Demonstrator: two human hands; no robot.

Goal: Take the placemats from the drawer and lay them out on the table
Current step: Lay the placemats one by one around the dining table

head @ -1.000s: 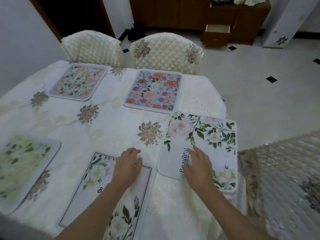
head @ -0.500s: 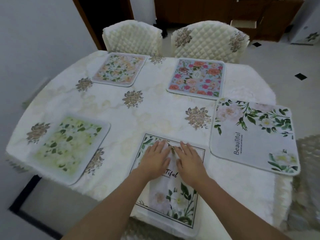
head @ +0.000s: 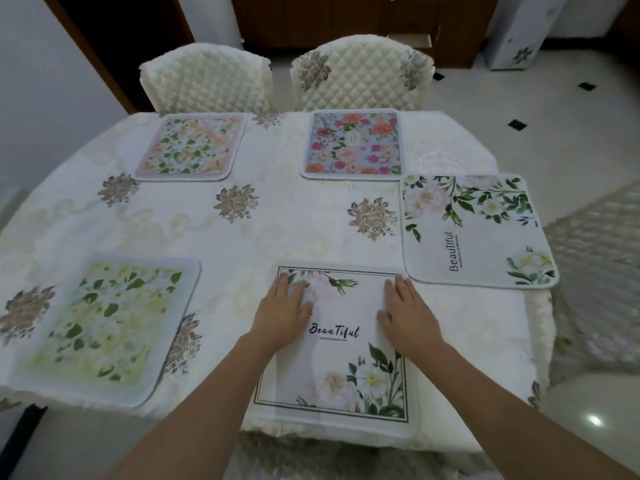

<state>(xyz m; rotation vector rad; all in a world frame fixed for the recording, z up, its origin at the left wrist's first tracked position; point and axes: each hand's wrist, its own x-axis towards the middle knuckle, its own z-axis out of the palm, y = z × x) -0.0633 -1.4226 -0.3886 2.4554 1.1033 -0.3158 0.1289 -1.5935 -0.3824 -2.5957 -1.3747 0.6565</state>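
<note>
At the near edge of the table (head: 284, 233), the framed placemat (head: 341, 368) printed "Beautiful" lies flat with its long axis running from the near edge toward the far side, its near end right at the rim. Both hands rest palm down on its far half: the left hand (head: 282, 313) by its left border, the right hand (head: 407, 317) by its right border, fingers straight and spread, gripping nothing. The mat lies directly under the fingers, so either hand is equally placed; my reading is that any last adjustment would be a slide or smoothing stroke along that long axis.

To the left, near the near-left corner, sits the green leafy placemat (head: 107, 327). At the right edge lies the second "Beautiful" placemat (head: 474, 230), turned crosswise. Along the far edge are the pale floral placemat (head: 190, 147) and the blue rose placemat (head: 353, 143), each before a chair (head: 207, 81). Laying out looks nearly complete.
</note>
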